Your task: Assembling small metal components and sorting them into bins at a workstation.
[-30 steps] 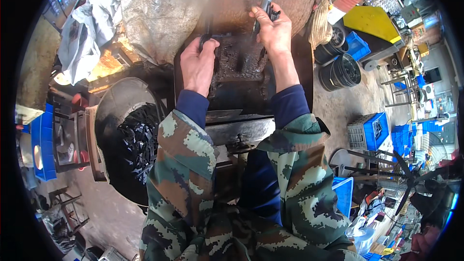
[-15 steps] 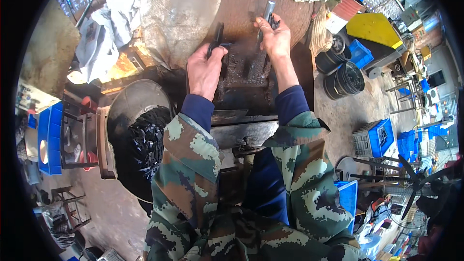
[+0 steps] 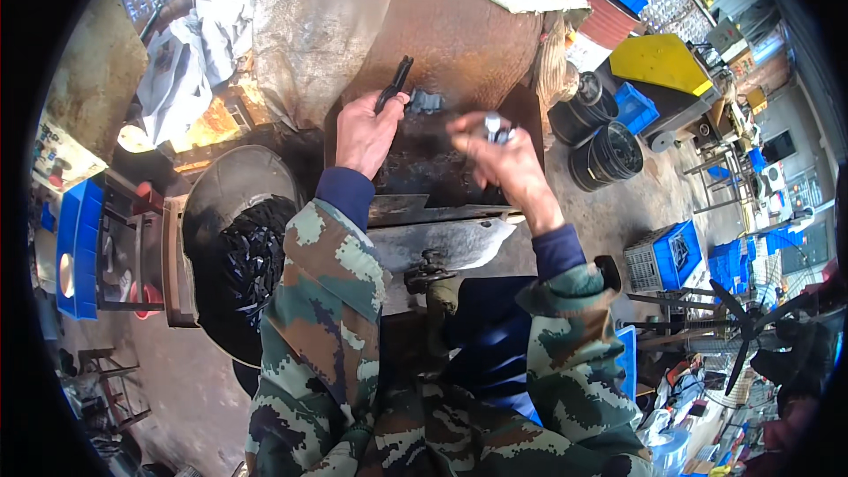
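Note:
My left hand (image 3: 365, 134) is closed round a narrow black metal piece (image 3: 397, 81), whose tip points up and away from me. My right hand (image 3: 508, 155), partly smeared by motion, grips a rod-like tool with a round silver end (image 3: 494, 124); the rest of it is hidden by the fingers. Both hands are above a dark, dirty work surface (image 3: 415, 155) in front of a rust-brown sheet (image 3: 442, 44). A small grey metal block (image 3: 427, 102) sits between the hands, just beyond them.
To the left stands a large round tub (image 3: 208, 185) heaped with black strips (image 3: 252, 252). Black buckets (image 3: 605, 159) are on the floor at right, near a blue-and-grey crate (image 3: 667, 256). A black-bladed fan (image 3: 746, 322) is at lower right. A pale metal plate (image 3: 442, 243) borders the work surface's near side.
My right hand has come lower and toward me, and the silver end now faces up at me. My left hand has tilted its black piece to the right. The grey block shows now.

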Tool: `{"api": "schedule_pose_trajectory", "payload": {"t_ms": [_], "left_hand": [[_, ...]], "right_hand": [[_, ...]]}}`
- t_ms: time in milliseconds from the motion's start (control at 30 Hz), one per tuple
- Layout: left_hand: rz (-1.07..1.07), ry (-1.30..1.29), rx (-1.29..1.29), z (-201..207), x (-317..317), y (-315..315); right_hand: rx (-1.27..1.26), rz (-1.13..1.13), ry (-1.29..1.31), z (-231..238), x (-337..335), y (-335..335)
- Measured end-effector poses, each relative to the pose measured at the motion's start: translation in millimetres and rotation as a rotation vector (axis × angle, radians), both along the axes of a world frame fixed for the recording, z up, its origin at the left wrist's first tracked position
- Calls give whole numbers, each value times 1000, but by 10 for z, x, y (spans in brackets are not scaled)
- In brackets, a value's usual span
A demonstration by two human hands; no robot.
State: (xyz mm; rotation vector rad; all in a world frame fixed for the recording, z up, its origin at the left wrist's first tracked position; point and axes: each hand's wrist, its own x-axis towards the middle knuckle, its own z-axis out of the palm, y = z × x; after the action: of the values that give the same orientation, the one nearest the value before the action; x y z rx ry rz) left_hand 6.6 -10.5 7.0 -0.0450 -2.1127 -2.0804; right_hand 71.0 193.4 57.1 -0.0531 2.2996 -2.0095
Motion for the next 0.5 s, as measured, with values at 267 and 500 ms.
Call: {"api": "schedule_pose_trajectory", "payload": {"t_ms": [267,500], "left_hand": [[-33,161,-259,-212,-34,77],[-102,259,-821,-394,-48,20]], "right_hand": [[512,414,433,-397,751,143],[661,503,393,-519,860,252]]}}
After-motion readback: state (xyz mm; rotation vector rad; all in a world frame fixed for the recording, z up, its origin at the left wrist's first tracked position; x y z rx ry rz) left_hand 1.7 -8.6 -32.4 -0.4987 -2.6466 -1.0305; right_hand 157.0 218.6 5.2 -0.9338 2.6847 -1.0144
